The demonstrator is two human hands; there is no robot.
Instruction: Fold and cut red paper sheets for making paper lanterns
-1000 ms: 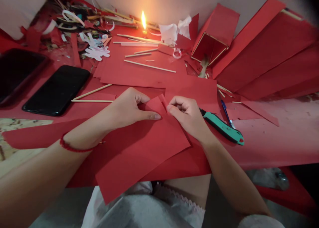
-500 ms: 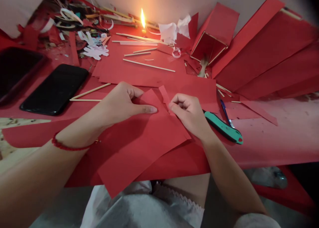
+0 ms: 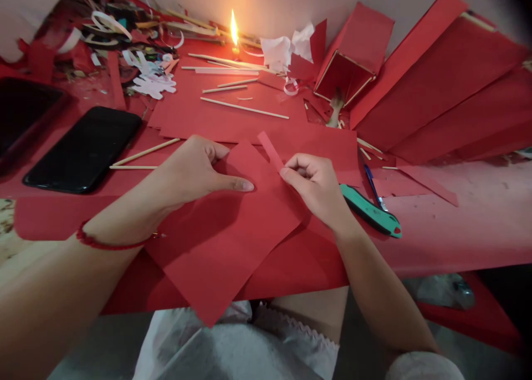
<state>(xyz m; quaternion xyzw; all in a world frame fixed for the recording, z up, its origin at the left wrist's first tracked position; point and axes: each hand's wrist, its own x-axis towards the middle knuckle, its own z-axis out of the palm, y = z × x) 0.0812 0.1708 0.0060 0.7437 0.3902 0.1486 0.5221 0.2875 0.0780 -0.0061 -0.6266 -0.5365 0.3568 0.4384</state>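
Head view: the left hand (image 3: 208,168) pinched the red sheet (image 3: 236,236), which overhung the front edge of the tabletop (image 3: 461,233); the right hand (image 3: 316,186) pinched a red strip (image 3: 270,150) beside the sheet's edge (attachment could not be determined). Uneven pulling risked tearing or creasing the sheet; white scraps (image 3: 276,53) near the flame (image 3: 234,30) risked ignition. Count: one sheet held, one strip held, one flame, two phones (image 3: 85,147), one green-handled tool (image 3: 372,211).
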